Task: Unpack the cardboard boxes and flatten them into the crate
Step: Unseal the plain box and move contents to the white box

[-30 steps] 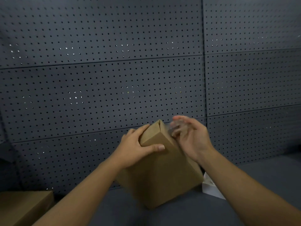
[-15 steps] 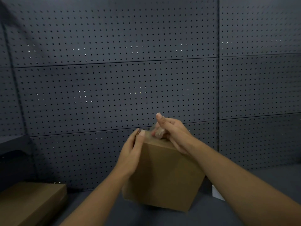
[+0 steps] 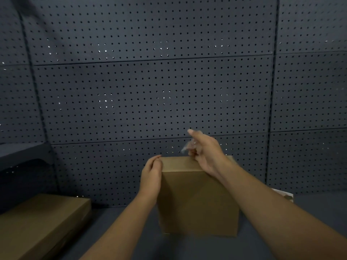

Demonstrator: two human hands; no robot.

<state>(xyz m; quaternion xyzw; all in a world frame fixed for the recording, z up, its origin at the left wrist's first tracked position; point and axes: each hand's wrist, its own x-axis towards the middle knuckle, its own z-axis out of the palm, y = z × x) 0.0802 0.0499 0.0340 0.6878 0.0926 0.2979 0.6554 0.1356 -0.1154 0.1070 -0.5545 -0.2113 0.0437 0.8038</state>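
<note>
Where the pegboard [image 3: 150, 91] fills the whole back of your view, dark grey and dotted with holes, the dark table [image 3: 309, 207] runs along its foot and carries everything else. A long flat carton [image 3: 37, 226] lies at your lower left on that table, well apart from the thing you are working on, and part of it runs out of the picture.

The box [image 3: 197, 201] stands upright in the middle of the table, near the pegboard, with its plain brown front turned toward you and its top face just visible. Both your forearms reach in from the bottom edge toward it.

Your left hand [image 3: 152, 175] lies flat against the box's left side near the top corner, fingers straight and together, pressing rather than curling round anything. Your right hand [image 3: 206, 151] is above the far top edge of the box, with the forefinger pointing up and the other fingers bent in; they pinch a strip of clear tape [image 3: 187, 146] that rises from the top of the box. The tape is blurred, so you cannot tell how much of it is free.

Behind your right forearm, a small white item [image 3: 283, 194] sits on the table just beside the pegboard; most of it is hidden.
</note>
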